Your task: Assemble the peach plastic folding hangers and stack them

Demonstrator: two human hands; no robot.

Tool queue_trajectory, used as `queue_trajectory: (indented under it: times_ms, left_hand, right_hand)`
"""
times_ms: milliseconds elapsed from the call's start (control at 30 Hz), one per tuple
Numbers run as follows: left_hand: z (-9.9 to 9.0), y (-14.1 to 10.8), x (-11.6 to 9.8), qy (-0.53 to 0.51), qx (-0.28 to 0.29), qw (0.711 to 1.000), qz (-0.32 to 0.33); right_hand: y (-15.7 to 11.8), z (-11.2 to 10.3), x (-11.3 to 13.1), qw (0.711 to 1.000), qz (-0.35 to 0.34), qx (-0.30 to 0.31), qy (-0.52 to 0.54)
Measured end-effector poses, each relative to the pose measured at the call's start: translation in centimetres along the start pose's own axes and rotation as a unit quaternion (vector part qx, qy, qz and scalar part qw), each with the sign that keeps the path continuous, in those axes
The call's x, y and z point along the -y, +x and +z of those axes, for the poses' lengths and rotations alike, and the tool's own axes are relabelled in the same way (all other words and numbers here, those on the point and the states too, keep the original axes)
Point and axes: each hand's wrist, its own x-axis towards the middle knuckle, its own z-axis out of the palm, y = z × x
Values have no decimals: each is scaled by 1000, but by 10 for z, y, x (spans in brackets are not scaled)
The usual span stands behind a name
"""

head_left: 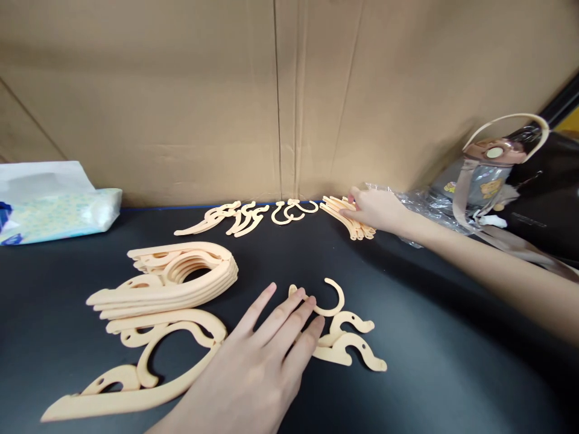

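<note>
In the head view my left hand (266, 349) lies palm down with its fingers stretched out, partly covering loose pieces of a cream plastic folding hanger. From under it show a hook (335, 301) and two curved notched pieces (362, 352). At the back right my right hand (377, 208) reaches over a pile of slim hanger arms (346, 220), thumb and fingers around the pile's upper end. A stack of folded hangers (212, 283) lies left of my left hand. Nearer me, another folded hanger (136, 401) rests flat, partly hidden by that hand.
Along the back edge lie more curved hanger pieces (246, 218) and several loose hooks (283, 214). A tissue pack (58, 214) stands back left. Back right are clear plastic wrap (411, 205), a water bottle (479, 181) with a strap, and a black bag (543, 193). Cardboard (203, 108) walls the back.
</note>
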Motion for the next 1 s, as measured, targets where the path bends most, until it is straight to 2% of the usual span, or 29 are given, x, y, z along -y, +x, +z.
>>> queue_trajectory:
  times_ms: [167,367,467,567,667,767,1000]
  left_hand:
    - [-1,2,0,-2,9,1000,7]
    - [-2,2,0,-24,-3,1000,10]
    - [-1,3,0,-29,-10,1000,7]
    - [-1,4,-1,-29,-7,1000,7]
    - [-3,4,-1,-30,-8,1000,3]
    - [-3,3,-1,-34,-9,999,10]
    - [-1,2,-1,-40,-9,999,10]
  right_hand:
    - [7,-2,8,1000,5,14,9]
    - [8,-4,5,998,-12,3,59]
    - [1,-8,5,995,-26,-19,98]
    - [-19,-15,12,986,-72,-25,147]
    - [-42,-20,23,971,-133,2,200]
    - [-54,-16,32,954,-169,38,246]
    - [-39,-5,33,911,-152,116,366]
